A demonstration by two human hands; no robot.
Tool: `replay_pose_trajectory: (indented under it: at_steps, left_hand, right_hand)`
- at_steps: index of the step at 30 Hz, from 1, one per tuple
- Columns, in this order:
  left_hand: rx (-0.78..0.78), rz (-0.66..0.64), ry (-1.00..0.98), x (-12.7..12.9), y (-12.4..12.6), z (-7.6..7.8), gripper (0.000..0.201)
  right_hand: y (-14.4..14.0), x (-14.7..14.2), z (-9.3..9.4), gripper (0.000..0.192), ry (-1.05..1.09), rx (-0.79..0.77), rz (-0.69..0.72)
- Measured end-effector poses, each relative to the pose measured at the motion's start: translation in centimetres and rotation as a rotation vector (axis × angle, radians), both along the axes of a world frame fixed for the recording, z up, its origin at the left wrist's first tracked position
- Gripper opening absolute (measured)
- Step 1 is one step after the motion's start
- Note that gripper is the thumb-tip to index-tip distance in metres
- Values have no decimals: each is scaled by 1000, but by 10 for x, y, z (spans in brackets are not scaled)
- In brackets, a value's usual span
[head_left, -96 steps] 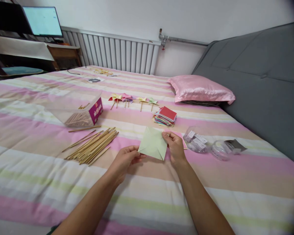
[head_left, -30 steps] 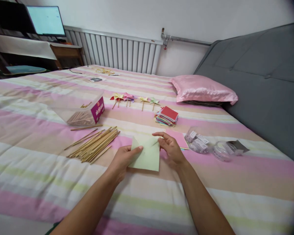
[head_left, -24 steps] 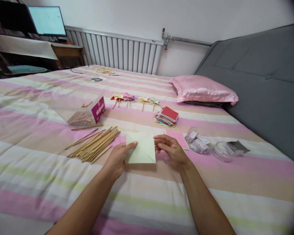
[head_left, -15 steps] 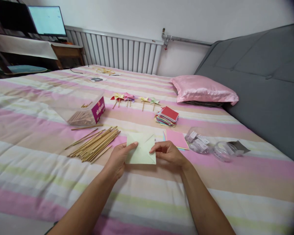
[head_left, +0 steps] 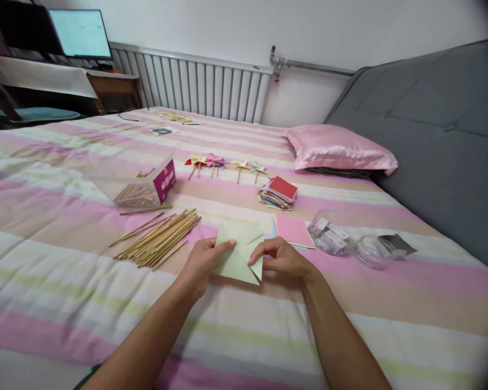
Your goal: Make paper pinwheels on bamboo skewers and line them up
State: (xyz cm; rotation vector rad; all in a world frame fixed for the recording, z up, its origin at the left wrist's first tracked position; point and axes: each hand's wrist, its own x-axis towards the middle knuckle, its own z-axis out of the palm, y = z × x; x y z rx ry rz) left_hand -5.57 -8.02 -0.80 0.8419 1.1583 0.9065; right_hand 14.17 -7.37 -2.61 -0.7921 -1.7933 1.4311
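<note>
A pale green square of paper (head_left: 233,262) is held between my two hands above the bed. Slits run in from its corners, and one shows at the upper right. My left hand (head_left: 201,264) pinches its left edge, thumb lying on top. With thumb and fingers closed on the right side, my right hand (head_left: 280,259) grips a cut flap, which stands apart from the lower right corner. Just beyond my right hand lie some pink and other coloured sheets (head_left: 295,230). To the left of my left hand is a pile of thin wooden sticks (head_left: 160,238).
A clear plastic box (head_left: 138,187) with sticks stands at the left. Several finished paper pinwheels (head_left: 239,164) lie farther back. A stack of coloured squares (head_left: 282,189) and round clear containers (head_left: 329,235) are on the right, with a pink pillow (head_left: 339,147) behind.
The green paper has tilted and turned slightly. Its lower right corner flap has separated along the slit, and my right fingers have moved with the flap.
</note>
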Motion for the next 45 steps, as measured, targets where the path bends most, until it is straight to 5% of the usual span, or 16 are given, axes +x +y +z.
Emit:
replay_pose_trajectory:
  at_steps: [18, 45]
  left_hand:
    - [44, -79, -10, 3, -2, -6, 32]
    - [45, -113, 16, 7, -6, -1, 30]
  right_hand:
    - [4, -5, -6, 17, 43, -125, -184]
    - [3, -9, -8, 26, -32, -26, -307]
